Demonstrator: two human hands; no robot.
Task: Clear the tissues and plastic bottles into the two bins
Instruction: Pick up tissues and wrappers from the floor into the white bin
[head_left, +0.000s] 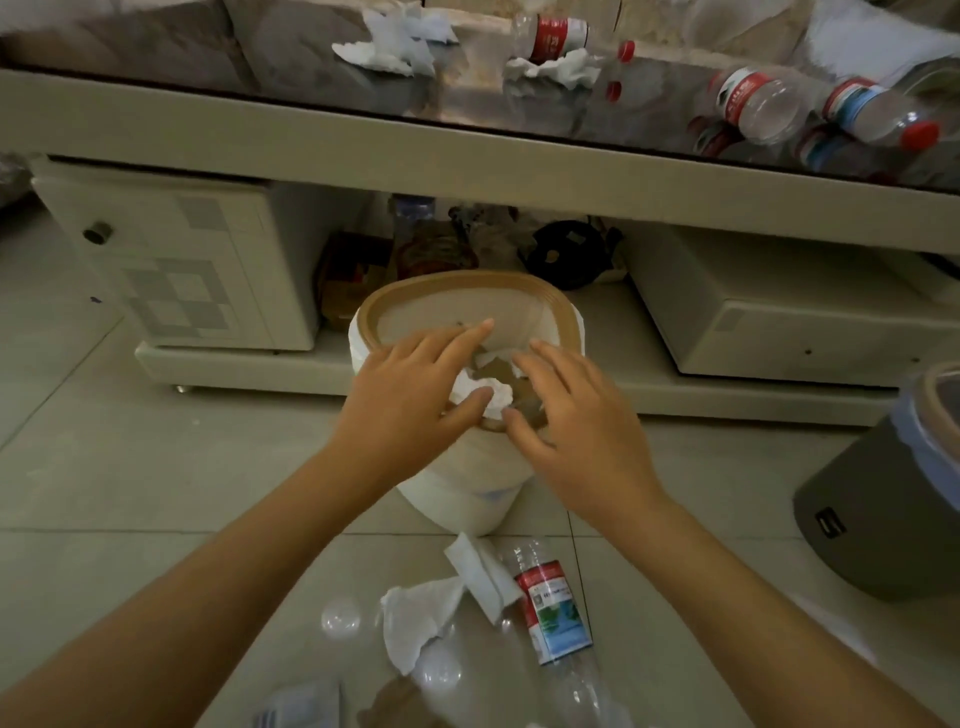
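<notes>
Hands are hovering over the white bin (457, 483) on the floor, a crumpled tissue (480, 392) sitting in its mouth beside the tilted lid flap. The likely slip — the wad catching on the brown rim (561, 312) or the flap and lodging there, or tipping back out onto the tiles, should the push be too light. The left hand (415, 387) is lying spread and relaxed, thumb and forefinger touching the tissue without clenching it. The right hand (566, 415) is also lying loose, fingers extended over the opening, grasping nothing. More tissues (400, 41) and bottles (753, 104) are waiting along the table's near edge, and another tissue (421, 623) and a bottle (558, 608) are lying on the floor below the bin; the grey bin (878, 509) is standing at right.
</notes>
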